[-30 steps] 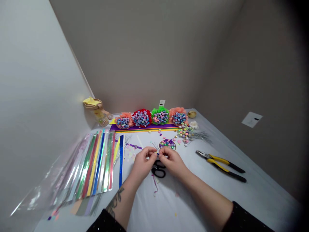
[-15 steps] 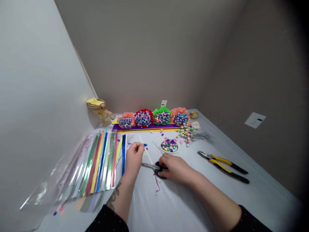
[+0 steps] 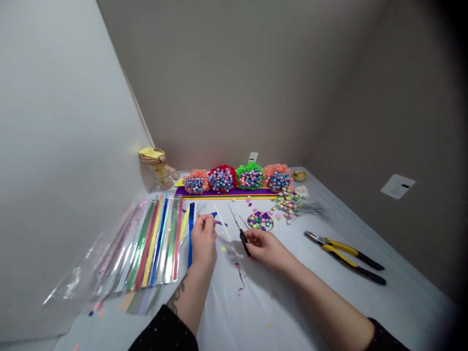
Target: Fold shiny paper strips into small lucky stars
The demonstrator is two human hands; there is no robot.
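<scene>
My left hand (image 3: 204, 241) is closed in a pinch at the middle of the table, beside a long blue paper strip (image 3: 191, 229). A short bit of blue strip (image 3: 214, 214) pokes out at its fingertips; the rest is hidden by the fingers. In my right hand (image 3: 263, 247) is a pair of scissors (image 3: 243, 241) with black handles, lifted off the cloth, the thin blades pointing away from me. Just past that hand lies a small round dish (image 3: 272, 226) of colourful paper stars (image 3: 259, 219). A white strip (image 3: 223, 219) lies between the hands.
Shiny ribbon strips in a clear sleeve (image 3: 157, 243) spread at left. Yellow-handled pliers (image 3: 345, 253) rest at right. Several crepe-paper flowers (image 3: 222, 179) with star centres line the back, near loose stars (image 3: 287, 202), wires (image 3: 314, 209) and a jar (image 3: 163, 176). A curled purple scrap (image 3: 240, 277) lies in front.
My right hand has picked the scissors up off the table and turned their blades from leftward to pointing away. My left hand has shifted slightly, still pinched. The view has swung a little left.
</scene>
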